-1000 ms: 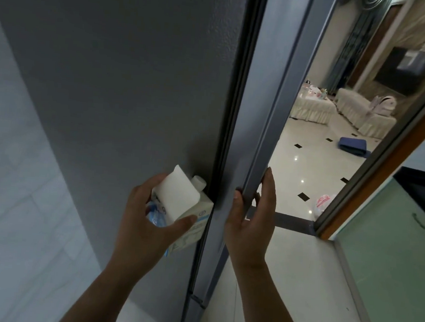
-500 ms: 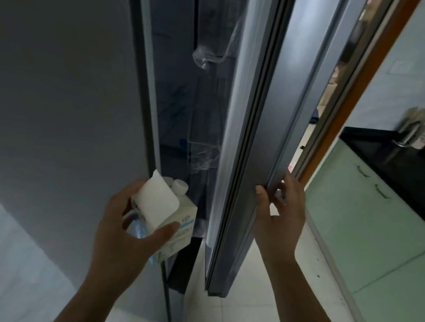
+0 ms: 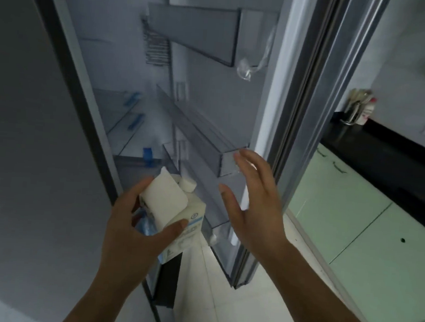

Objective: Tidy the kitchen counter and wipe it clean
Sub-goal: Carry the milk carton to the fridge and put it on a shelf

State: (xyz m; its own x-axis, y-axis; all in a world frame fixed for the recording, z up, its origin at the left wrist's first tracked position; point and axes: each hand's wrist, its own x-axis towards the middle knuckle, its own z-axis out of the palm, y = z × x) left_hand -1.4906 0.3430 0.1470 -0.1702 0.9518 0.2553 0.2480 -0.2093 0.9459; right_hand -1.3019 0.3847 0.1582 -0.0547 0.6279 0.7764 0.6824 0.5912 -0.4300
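Observation:
My left hand (image 3: 135,228) grips a white and blue carton (image 3: 174,208) with a white screw cap, held tilted in front of the open fridge. My right hand (image 3: 256,202) hovers with fingers spread, holding nothing, just in front of the clear door bins (image 3: 208,135) on the inside of the fridge door (image 3: 313,92). The door stands wide open to the right. Inside the fridge, glass shelves (image 3: 123,120) with blue clips look bare.
A black counter (image 3: 385,154) over pale green cabinets (image 3: 353,235) runs along the right. On it stands a metal holder (image 3: 358,106) with utensils. A grey fridge side panel (image 3: 31,121) fills the left. Pale floor tiles lie below.
The fridge door has swung from shut to wide open. My right hand has let go of the door edge and now hovers open by the door bins. The carton stays in my left hand.

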